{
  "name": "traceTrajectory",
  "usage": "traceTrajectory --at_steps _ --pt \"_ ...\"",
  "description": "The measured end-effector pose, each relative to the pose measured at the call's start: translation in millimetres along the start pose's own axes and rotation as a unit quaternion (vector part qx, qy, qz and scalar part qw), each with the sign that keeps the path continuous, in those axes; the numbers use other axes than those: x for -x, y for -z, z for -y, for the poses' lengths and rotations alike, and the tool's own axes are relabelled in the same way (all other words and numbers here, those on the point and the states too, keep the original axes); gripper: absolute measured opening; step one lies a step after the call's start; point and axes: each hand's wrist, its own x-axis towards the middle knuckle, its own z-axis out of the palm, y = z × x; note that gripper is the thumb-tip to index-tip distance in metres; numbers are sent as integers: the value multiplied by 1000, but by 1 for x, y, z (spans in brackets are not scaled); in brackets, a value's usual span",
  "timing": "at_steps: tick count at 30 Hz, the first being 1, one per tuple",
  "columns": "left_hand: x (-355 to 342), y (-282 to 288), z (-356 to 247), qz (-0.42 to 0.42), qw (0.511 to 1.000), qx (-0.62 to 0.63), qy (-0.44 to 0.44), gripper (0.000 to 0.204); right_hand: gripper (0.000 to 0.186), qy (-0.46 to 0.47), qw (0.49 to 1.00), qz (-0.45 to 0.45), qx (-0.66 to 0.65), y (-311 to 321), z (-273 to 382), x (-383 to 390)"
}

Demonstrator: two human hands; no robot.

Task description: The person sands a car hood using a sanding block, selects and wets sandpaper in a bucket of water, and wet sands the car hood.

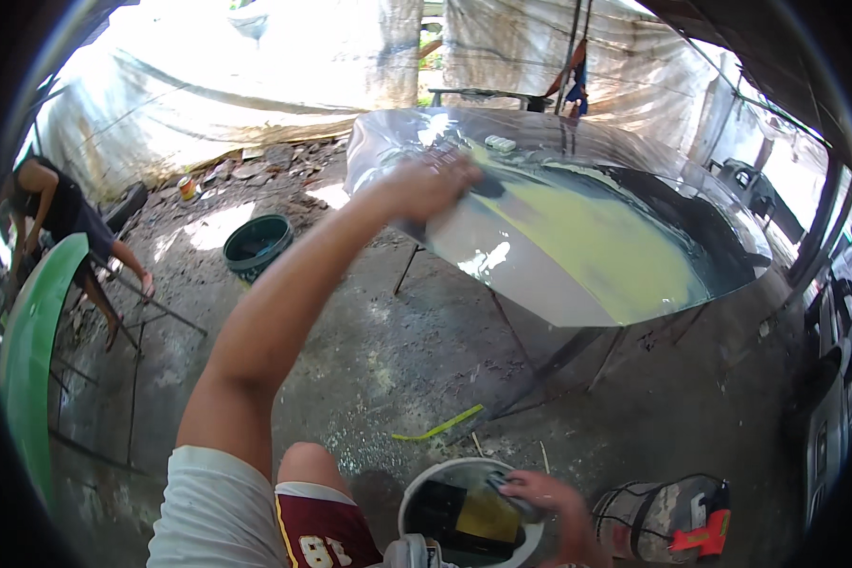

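Note:
A car hood (540, 284) lies raised on a metal stand, its grey surface bearing a broad patch of yellowish filler (596, 246) and dark, wet areas. My left hand (431, 185) is on its left part, blurred by motion, with a dark pad (487, 183) under the fingers against the surface. Low at the front, my right hand (546, 492) is over the rim of a pale round bucket (415, 492) holding dark liquid. Its fingers are closed on a small, dark greyish thing whose kind I cannot make out.
A small pale block (499, 144) sits on the hood. A green bucket (257, 244) stands beyond my left arm. At left, a person (52, 194) bends behind a green panel (43, 350) on a stand. A yellow strip (440, 424) and a corded container (634, 521) are on the floor.

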Motion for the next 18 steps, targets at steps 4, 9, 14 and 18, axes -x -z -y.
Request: traceTrajectory --at_steps 4,9,14,18 --pt "-8 28 -160 -106 973 149 -138 76 62 -3 997 -77 -3 85 128 121" --pt "-26 38 -134 -43 958 198 -202 79 55 297 901 -312 49 134 253 185" --pt "-73 -28 61 45 968 219 -110 65 51 159 843 -471 206 149 316 159" --pt "-86 -56 121 -10 956 285 -62 66 47 151 802 -476 328 163 349 89"
